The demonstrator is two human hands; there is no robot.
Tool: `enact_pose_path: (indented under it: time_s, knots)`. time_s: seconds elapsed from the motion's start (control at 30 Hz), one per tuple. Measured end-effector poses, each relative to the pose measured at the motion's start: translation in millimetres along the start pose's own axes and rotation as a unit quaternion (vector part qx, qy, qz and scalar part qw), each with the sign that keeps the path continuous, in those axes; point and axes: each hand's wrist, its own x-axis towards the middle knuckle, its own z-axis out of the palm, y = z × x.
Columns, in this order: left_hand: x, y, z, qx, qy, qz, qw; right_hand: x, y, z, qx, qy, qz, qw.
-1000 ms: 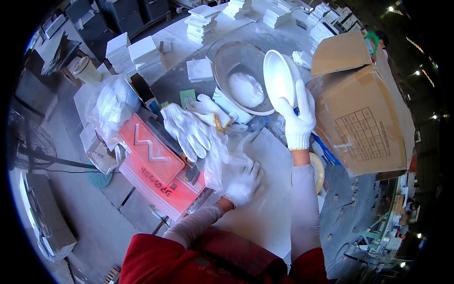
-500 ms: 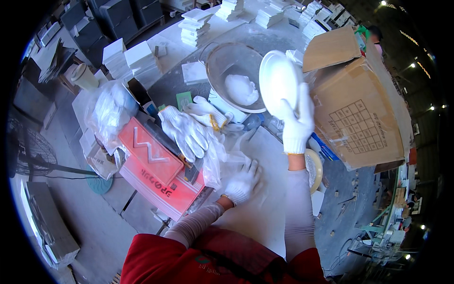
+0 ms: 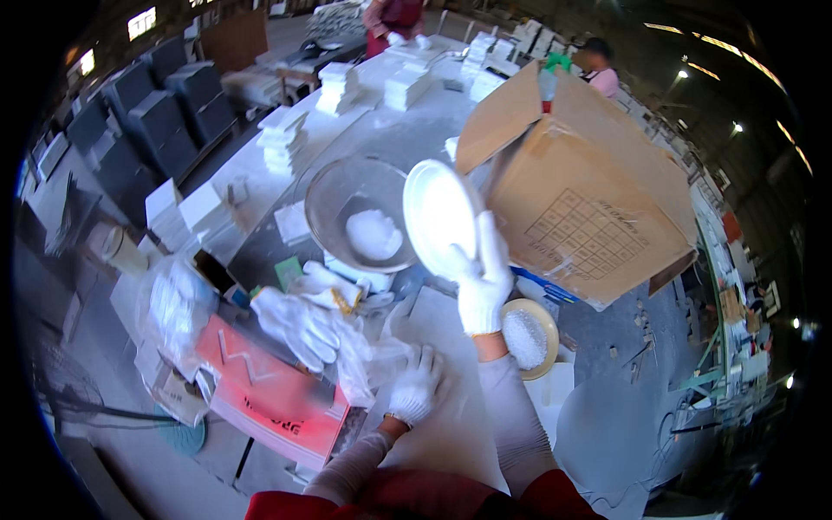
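Observation:
My right hand point(image 3: 485, 290), in a white knit glove, holds a shallow white oval dish point(image 3: 436, 217) tilted up on its edge. The thumb lies across the near side and the fingers are behind the rim. My left hand point(image 3: 416, 384), gloved the same way, rests with fingers stretched on a pale board point(image 3: 451, 416), beside crumpled clear plastic point(image 3: 360, 368). Just left of the dish stands a large round basin point(image 3: 322, 191) with a white lump point(image 3: 374, 234) in it. To the right of my right wrist sits a cream bowl point(image 3: 546, 325) of white granules point(image 3: 523, 340).
A large cardboard box point(image 3: 598, 199) stands at the right. Spare white gloves point(image 3: 299, 325) and a red-pink box point(image 3: 269, 390) lie left. Stacks of white tiles point(image 3: 282, 143) line the far side of the table. Two other people point(image 3: 399, 22) are farther back.
The whole view has shifted, bringing more of the far table and another person into sight. The dish stays in my right hand, and my left hand stays on the board.

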Motion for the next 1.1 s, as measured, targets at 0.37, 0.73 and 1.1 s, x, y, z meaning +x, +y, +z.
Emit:
enact_pose_path:
  time_s: [0.37,0.73,1.1]
  knots:
    - [3.1,6.6,-5.3,0.046,0.014,0.019,0.999,-54.2,1.2,-52.7,0.212,0.076,0.249,0.942]
    - [-26.4,-13.1,17.7,-0.093,-0.022,-0.042,0.995,-145.6,-2.8,-26.4,0.349,0.112,0.530,0.765]
    - [-20.4,-3.9,25.8,-0.123,0.086,-0.064,0.987,-166.0,20.5,-32.2,0.299,0.027,0.483,0.823]
